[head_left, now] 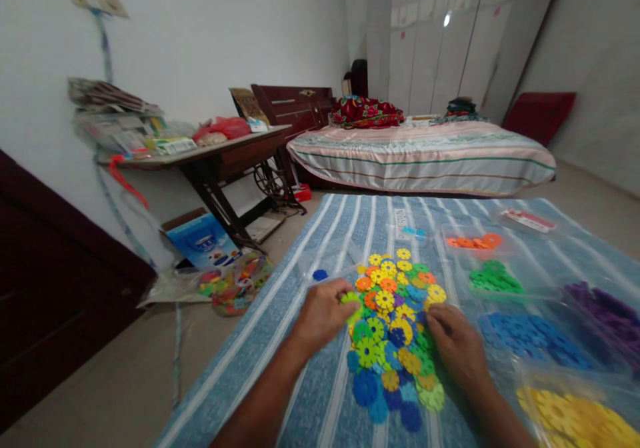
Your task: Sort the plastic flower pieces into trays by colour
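Note:
A heap of mixed coloured snowflake-shaped plastic discs (395, 328) lies on a blue striped cloth (350, 228). My left hand (323, 315) rests at the heap's left edge, its fingers closed on a light green disc (351, 299). My right hand (457, 348) lies on the heap's right side with fingers curled down among the discs; what it grips, if anything, is hidden.
Clear trays to the right hold sorted discs: orange (473, 242), green (495, 278), blue (525, 335), purple (607, 311), yellow (580, 418). A lone blue disc (320, 275) lies in a tray at the left. Beyond stand a bed (425, 155) and a cluttered table (200, 155).

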`<state>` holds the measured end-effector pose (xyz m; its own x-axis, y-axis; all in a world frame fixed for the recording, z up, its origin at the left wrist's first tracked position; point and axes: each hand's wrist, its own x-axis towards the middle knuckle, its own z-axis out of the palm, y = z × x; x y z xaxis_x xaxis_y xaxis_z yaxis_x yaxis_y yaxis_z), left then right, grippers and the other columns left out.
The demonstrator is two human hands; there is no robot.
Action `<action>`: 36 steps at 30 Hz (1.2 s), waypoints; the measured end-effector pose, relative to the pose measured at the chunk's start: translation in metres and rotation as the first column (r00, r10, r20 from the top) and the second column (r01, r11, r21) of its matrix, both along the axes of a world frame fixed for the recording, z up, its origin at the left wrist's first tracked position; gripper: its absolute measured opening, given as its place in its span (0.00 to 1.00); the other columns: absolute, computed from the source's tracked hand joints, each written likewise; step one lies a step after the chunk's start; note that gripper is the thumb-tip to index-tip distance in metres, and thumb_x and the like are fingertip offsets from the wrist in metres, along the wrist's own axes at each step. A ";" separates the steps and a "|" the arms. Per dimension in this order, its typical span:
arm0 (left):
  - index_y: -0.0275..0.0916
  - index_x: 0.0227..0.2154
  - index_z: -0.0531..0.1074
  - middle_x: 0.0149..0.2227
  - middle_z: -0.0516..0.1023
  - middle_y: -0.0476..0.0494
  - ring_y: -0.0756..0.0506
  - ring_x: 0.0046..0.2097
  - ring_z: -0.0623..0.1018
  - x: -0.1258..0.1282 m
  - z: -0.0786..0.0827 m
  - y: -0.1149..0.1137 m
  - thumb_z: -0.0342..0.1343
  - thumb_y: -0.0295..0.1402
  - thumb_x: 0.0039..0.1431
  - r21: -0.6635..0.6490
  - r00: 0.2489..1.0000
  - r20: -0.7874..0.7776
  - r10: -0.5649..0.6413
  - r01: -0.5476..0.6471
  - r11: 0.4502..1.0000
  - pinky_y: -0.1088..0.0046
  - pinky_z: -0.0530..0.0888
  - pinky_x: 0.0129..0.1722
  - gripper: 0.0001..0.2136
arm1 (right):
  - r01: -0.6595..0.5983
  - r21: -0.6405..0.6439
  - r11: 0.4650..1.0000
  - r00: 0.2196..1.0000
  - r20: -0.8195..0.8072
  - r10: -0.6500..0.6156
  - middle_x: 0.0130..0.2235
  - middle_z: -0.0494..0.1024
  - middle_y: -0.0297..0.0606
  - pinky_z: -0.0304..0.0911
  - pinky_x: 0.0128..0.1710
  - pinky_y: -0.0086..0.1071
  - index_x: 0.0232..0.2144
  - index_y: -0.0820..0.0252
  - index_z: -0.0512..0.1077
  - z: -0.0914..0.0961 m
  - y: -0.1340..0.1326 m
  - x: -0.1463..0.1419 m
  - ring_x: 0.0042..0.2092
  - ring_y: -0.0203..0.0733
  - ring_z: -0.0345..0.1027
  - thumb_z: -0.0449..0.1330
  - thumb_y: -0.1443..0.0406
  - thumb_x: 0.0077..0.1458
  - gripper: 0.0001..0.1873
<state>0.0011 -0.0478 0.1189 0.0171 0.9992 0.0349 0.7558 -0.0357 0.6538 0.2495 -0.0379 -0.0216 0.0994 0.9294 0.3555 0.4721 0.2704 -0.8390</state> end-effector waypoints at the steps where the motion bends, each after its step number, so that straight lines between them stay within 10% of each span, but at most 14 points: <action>1: 0.36 0.29 0.76 0.22 0.69 0.53 0.51 0.26 0.68 -0.011 0.006 0.020 0.56 0.33 0.48 0.044 0.998 -0.047 0.035 -0.033 0.998 0.77 0.63 0.27 0.08 | 0.007 -0.006 1.000 1.000 -0.003 -0.007 0.38 0.77 0.42 0.64 0.45 0.41 0.27 0.57 0.76 -0.001 0.000 0.000 0.43 0.49 0.70 0.55 0.54 0.54 0.16; 10: 0.37 0.27 0.79 0.26 0.77 0.48 0.46 0.33 0.76 -0.041 -0.024 0.133 0.62 0.28 0.41 -0.100 0.915 -0.402 0.028 -0.074 0.992 0.76 0.66 0.30 0.06 | 0.031 -0.039 0.999 0.999 -0.024 -0.031 0.40 0.78 0.43 0.65 0.47 0.42 0.29 0.56 0.78 -0.004 -0.002 0.000 0.44 0.50 0.71 0.56 0.53 0.52 0.16; 36: 0.36 0.22 0.77 0.24 0.77 0.47 0.47 0.32 0.77 -0.039 -0.039 0.151 0.58 0.25 0.42 -0.115 0.910 -0.414 -0.001 -0.051 0.992 0.77 0.67 0.30 0.04 | 0.043 -0.014 0.999 0.999 0.002 -0.043 0.41 0.78 0.43 0.66 0.46 0.41 0.29 0.56 0.78 -0.005 -0.002 -0.001 0.44 0.50 0.71 0.56 0.53 0.54 0.16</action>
